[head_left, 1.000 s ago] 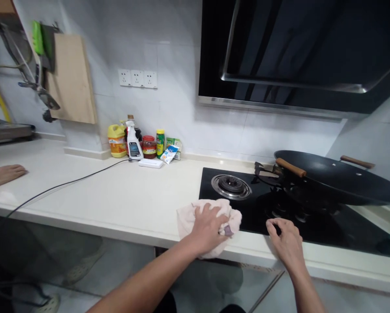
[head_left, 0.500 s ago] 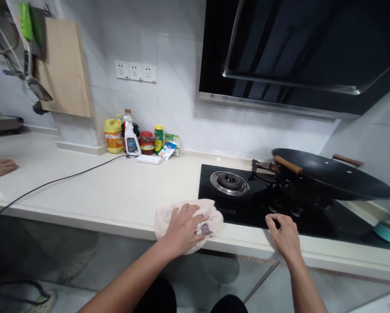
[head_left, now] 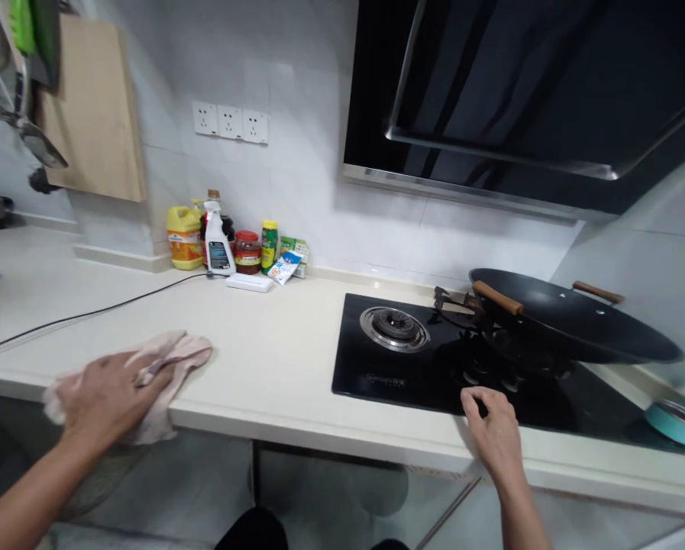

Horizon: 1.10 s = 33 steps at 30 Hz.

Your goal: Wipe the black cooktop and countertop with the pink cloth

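Note:
My left hand (head_left: 105, 397) presses down on a pale pink cloth (head_left: 185, 355) at the counter's front edge, on the left. The fingers are bent around a bunched part of the cloth, and one end of it hangs over the edge. My right hand (head_left: 494, 428) rests at the front edge of the black gas stove (head_left: 376, 378). Its fingers are curled in towards the thumb, and I see nothing held in them. The white countertop (head_left: 262, 344) runs beneath both hands.
A large wok (head_left: 571, 321) with wooden handles sits over the right burner. By the wall stand a spray bottle (head_left: 217, 244), a yellow jug (head_left: 185, 241) and a red-lidded jar (head_left: 247, 252). A black cable (head_left: 101, 308) crosses the counter. A turquoise pan (head_left: 677, 424) is far right.
My left hand has slid the cloth far to the left along the counter's edge, away from the stove. My right hand has stayed by the stove. Another person's hand at the far left is gone from view.

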{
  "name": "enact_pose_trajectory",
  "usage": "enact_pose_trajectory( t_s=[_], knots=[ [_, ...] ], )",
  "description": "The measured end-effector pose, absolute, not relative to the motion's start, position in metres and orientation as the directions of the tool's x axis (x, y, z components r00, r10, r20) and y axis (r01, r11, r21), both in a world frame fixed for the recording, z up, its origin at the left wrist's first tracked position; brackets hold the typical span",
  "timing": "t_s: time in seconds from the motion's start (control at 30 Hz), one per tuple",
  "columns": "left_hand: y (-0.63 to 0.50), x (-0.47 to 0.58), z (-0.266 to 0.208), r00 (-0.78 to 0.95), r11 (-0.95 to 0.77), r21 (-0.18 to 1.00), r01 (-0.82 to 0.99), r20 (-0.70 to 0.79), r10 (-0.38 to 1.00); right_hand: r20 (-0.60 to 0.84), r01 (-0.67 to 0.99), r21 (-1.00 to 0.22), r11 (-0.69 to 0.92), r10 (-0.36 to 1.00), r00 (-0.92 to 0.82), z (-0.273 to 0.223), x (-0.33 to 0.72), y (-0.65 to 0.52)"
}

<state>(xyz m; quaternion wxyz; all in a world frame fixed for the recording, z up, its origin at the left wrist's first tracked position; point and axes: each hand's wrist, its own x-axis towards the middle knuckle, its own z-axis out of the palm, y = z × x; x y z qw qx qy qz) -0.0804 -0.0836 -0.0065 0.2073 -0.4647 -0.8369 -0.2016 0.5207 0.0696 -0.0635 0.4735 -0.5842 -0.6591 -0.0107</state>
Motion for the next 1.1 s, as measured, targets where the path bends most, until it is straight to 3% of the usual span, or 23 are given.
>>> enact_pose_trajectory(
  t_s=[0.13, 0.3, 0.53, 0.63, 0.83, 0.97, 1.1],
  knots=[
    [-0.082, -0.094, -0.014, -0.431, 0.495, 0.063, 0.866, 0.596, 0.678, 0.672, 0.735, -0.573, 0.362, 0.721, 0.169, -0.063, 0.519, 0.066],
    [-0.074, -0.023, -0.024, -0.337, 0.410, 0.006, 0.912, 0.582, 0.740, 0.679, 0.671, -0.634, 0.384, 0.692, 0.246, -0.056, 0.513, 0.060],
    [-0.058, 0.145, -0.035, -0.061, 0.048, 0.041, 0.998, 0.435, 0.898, 0.684, 0.516, -0.722, 0.462, 0.589, 0.430, -0.042, 0.505, 0.020],
    [-0.049, 0.206, -0.039, 0.116, -0.149, 0.060, 0.987, 0.373, 0.921, 0.632, 0.448, -0.770, 0.454, 0.640, 0.437, -0.061, 0.503, -0.017],
    [-0.024, 0.318, -0.038, 0.466, -0.508, 0.029, 0.861, 0.355, 0.810, 0.163, 0.032, -0.986, 0.165, 0.895, 0.416, -0.133, 0.491, -0.061],
    [-0.015, 0.368, -0.032, 0.594, -0.661, 0.047, 0.749, 0.392, 0.702, 0.010, -0.353, -0.916, 0.191, 0.890, 0.456, -0.143, 0.488, -0.058],
    [-0.020, 0.380, -0.034, 0.640, -0.753, 0.104, 0.650, 0.459, 0.616, -0.013, -0.575, -0.806, 0.141, 0.967, 0.256, -0.125, 0.495, -0.059]
  ],
)
